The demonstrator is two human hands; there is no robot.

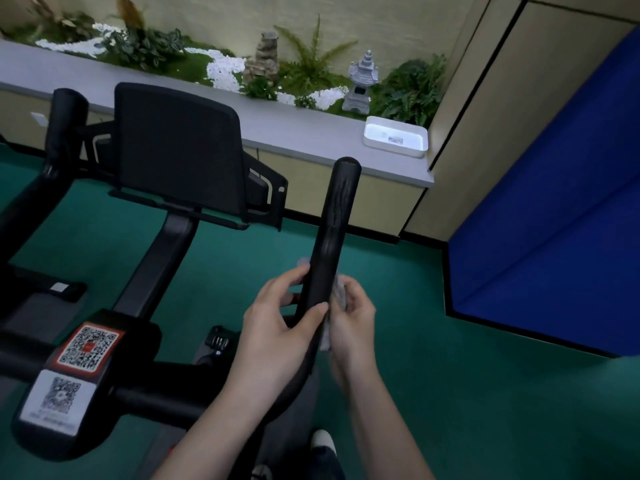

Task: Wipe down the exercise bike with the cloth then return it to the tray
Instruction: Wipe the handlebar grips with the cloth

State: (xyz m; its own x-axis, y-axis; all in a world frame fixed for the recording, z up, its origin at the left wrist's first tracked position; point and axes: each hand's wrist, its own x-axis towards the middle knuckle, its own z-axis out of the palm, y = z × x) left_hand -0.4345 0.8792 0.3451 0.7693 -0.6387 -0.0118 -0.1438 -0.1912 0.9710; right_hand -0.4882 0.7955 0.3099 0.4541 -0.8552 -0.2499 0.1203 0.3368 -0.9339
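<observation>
The black exercise bike [173,161] fills the left and centre of the head view. Its right handlebar grip [332,220] rises upright in the middle. My left hand [277,323] wraps the lower part of that grip from the left. My right hand [353,320] presses a crumpled pale grey cloth [337,291] against the grip's right side. Most of the cloth is hidden behind the bar and my fingers. The white tray [396,147] sits on the grey ledge at the upper right, well beyond the grip.
A grey ledge [207,98] runs along the back with plants, white pebbles and a small stone pagoda [362,84]. A blue padded mat [554,220] leans at the right. The floor is green carpet [450,393]. The bike's left grip [64,123] stands at the far left.
</observation>
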